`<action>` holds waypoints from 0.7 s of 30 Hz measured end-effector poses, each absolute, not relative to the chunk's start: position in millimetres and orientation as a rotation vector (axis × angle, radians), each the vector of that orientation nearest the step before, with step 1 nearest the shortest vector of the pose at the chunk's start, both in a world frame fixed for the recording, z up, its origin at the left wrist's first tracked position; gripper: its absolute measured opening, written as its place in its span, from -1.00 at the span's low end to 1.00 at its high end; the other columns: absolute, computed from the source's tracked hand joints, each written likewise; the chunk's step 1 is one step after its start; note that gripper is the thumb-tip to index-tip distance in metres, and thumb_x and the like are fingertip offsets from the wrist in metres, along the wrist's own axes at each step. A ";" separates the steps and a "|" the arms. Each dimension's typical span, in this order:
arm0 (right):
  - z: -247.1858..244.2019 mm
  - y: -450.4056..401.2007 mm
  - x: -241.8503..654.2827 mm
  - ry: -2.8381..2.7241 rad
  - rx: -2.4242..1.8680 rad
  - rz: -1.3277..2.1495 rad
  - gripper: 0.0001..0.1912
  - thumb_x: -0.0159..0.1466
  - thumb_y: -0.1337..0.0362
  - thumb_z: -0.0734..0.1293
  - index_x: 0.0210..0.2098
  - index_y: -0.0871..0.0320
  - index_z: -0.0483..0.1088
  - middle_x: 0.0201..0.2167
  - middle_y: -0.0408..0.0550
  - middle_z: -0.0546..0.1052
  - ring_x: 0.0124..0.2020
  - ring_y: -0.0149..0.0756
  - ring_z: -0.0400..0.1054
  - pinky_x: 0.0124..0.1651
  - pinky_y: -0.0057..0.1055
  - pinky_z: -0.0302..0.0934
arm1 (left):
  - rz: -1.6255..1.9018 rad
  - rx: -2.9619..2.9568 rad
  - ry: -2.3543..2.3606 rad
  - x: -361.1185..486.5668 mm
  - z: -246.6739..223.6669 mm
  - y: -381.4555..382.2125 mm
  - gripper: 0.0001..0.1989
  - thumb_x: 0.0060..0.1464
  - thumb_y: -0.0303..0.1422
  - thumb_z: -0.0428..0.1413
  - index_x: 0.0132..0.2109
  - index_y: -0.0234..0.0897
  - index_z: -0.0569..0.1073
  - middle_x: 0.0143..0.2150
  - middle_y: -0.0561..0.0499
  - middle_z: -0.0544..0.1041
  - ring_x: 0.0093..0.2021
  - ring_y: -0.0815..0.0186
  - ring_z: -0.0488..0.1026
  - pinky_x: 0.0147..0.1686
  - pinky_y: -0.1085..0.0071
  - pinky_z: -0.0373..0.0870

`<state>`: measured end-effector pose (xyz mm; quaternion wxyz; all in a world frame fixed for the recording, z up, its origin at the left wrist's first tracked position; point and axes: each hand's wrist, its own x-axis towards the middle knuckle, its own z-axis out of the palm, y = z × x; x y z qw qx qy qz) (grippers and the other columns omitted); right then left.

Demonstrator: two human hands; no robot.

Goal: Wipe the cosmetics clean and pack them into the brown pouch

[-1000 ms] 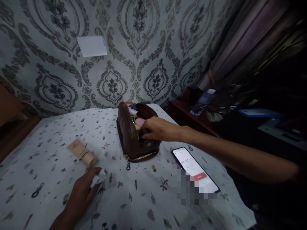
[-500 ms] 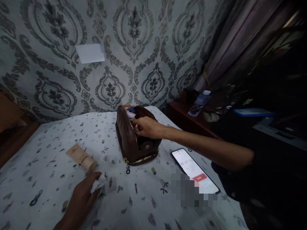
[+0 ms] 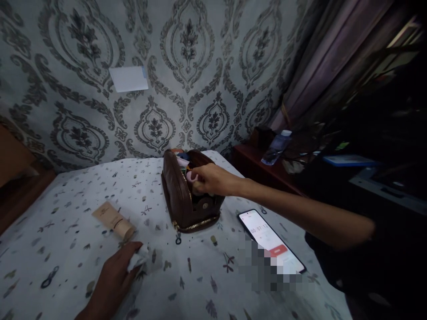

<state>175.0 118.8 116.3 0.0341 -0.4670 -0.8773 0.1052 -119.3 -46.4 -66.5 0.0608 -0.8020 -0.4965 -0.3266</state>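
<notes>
While left hand (image 3: 116, 270) grips crumpled white wad (image 3: 138, 258), right hand (image 3: 213, 179), grip unclear, inside open brown gold-zipped bag (image 3: 175, 190).

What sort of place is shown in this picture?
Probably a room in a home, perhaps a bedroom: it has ornate wallpaper, a curtain and a printed cloth under the brown bag.

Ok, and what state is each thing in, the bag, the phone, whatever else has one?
Brown zip bag: unzipped, open, with items inside
Smartphone: face up, screen lit, showing running-timer digits
Beige squeeze tube: lying down, cap on
White wad: crumpled, pinched in left hand; tissue or plastic, can't tell
Clear plastic bottle: white cap on
Right hand: reaching into the bag; grip unclear
</notes>
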 end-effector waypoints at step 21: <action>129.9 84.6 178.8 -2.298 -1.150 0.281 -0.89 0.25 0.32 0.32 -0.32 0.19 0.49 -0.43 -0.11 0.51 -0.44 -0.41 0.31 -0.37 -0.49 0.04 | -1.218 -2.136 -1.992 -132.0 -27.2 -45.1 -0.62 0.20 -0.02 -0.04 -0.14 -0.20 0.47 -0.35 0.02 0.60 -0.43 0.25 0.53 -0.46 0.46 0.46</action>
